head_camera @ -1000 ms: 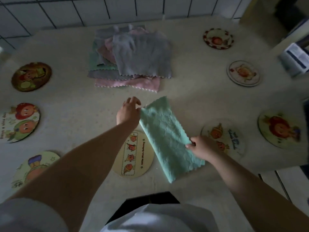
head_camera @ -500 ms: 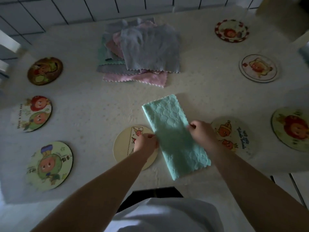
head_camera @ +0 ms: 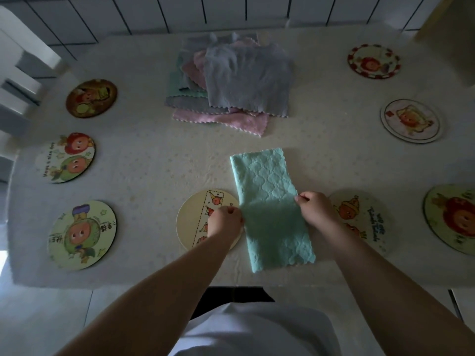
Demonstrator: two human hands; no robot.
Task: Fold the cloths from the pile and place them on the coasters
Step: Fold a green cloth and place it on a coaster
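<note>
The green cloth (head_camera: pixel 270 209), folded into a long strip, lay on the desk (head_camera: pixel 144 163) between two coasters, each hand's grip, left (head_camera: pixel 225 222) and right (head_camera: pixel 314 208), pinching a long edge midway, apparently to halve it.

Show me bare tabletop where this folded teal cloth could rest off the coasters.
Bare table lies between the cloth pile, the left coasters and the teal cloth. Another patch runs from the pile to the right coasters. It is crowded at the front coasters by both hands.
</note>
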